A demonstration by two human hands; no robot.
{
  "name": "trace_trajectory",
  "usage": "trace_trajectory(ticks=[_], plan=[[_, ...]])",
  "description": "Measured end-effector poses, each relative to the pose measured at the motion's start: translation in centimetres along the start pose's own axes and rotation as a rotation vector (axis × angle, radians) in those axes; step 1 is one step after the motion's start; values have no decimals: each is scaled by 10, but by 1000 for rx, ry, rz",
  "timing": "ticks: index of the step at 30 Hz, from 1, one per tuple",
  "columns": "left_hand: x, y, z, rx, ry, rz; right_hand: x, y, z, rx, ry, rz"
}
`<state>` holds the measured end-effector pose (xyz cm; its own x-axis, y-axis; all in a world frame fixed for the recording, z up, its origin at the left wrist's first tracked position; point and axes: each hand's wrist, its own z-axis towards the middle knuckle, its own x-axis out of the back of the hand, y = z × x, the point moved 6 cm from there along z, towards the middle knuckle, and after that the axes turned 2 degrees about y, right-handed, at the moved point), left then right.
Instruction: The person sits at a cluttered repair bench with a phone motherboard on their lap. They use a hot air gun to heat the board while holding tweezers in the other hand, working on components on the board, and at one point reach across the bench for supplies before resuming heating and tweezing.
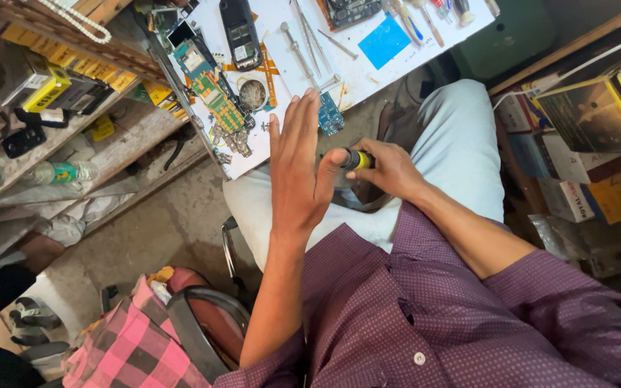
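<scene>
My left hand is raised flat over my lap, fingers straight and together, palm facing right. Its palm touches the butt end of a black and yellow screwdriver handle. My right hand grips that handle from the right, fist closed around it. The tool's tip is hidden. Just beyond my fingertips a small blue circuit board lies at the edge of the white worktop.
On the worktop lie a green circuit board, a dark phone, a blue pad, several screwdrivers and tweezers. Cluttered wooden shelves stand left, boxes right. A pink checked cloth and a chair arm sit lower left.
</scene>
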<state>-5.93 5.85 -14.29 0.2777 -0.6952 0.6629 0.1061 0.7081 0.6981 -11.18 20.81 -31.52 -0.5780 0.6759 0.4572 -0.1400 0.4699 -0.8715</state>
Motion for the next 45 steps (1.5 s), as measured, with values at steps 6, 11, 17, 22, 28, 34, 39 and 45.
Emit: trace_trajectory(ticks=[6,11,17,22,28,34,39,45], plan=[[-1,-3,1,9,2,-5,-2,-7,0,142,-10,6],[1,-5,-1,11,11,-24,-5,-10,0,257,-74,58],[0,-6,-4,14,-28,-51,-12,-13,-3,365,-88,40],[2,-4,-5,-6,-14,-58,-11,-3,0,125,-106,67],[-7,3,-5,-57,-31,-27,-12,-6,0,206,-65,43],[-12,3,-7,-57,-26,-31,-12,-7,-3,357,-29,-16],[-10,-4,-6,-50,-27,-20,-8,-15,-4,411,-14,42],[-15,-3,-5,-37,-42,-35,-7,-16,-3,317,-50,34]])
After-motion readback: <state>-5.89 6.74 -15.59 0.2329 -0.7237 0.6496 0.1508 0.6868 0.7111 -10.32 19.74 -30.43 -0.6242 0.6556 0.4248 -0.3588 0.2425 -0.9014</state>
